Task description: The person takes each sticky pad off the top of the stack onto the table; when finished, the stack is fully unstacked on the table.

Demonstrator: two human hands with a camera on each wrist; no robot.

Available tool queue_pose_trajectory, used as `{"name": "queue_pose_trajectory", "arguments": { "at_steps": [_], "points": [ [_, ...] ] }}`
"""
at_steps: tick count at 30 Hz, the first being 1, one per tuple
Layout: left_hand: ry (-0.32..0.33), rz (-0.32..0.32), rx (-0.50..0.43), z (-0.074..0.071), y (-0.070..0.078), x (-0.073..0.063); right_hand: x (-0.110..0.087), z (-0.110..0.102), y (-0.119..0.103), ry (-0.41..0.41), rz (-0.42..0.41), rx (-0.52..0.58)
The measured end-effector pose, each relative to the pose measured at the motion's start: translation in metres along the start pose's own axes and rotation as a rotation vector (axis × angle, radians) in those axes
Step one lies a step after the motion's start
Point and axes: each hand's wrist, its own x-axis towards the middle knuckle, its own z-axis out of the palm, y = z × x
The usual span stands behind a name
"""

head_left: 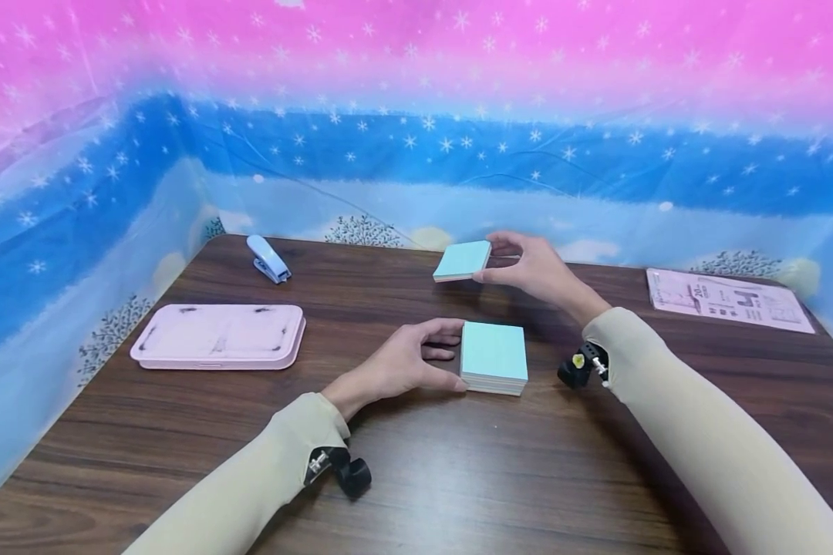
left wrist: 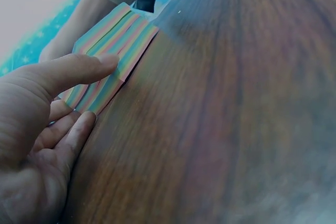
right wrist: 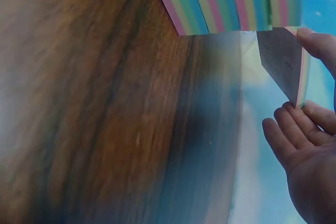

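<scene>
A thick stack of sticky note pads [head_left: 493,351] stands on the wooden table, mint green on top with striped pastel layers down its sides. My left hand [head_left: 416,358] grips its left side, thumb by the front corner and fingers toward the back; the left wrist view shows the thumb against the striped layers [left wrist: 134,40]. Behind the stack, my right hand [head_left: 531,266] pinches a thinner sticky note pad [head_left: 463,260] by its right edge, thumb in front and fingers behind. In the right wrist view this pad [right wrist: 283,61] is raised, its greyish underside showing.
On the left lies a closed pale pink case [head_left: 218,335], with a light blue stapler [head_left: 269,259] beyond it near the back edge. A flat pink printed packet [head_left: 729,301] lies at the back right. Snowflake-patterned cloth [head_left: 430,146] hangs around the table's back and left.
</scene>
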Motion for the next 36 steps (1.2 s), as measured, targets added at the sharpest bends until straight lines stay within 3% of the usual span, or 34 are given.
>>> {"name": "queue_pose_trajectory", "arguments": {
  "at_steps": [22, 29, 36],
  "points": [
    [-0.012, 0.005, -0.016, 0.000, -0.002, -0.001, 0.038, 0.021, -0.013, -0.150, -0.023, -0.101],
    [-0.012, -0.001, -0.018, -0.001, -0.001, -0.001, 0.043, 0.025, -0.015, -0.193, 0.014, -0.120],
    [-0.011, -0.003, -0.013, -0.002, -0.001, 0.000, 0.047, 0.029, -0.018, -0.240, 0.017, -0.224]
  ]
}}
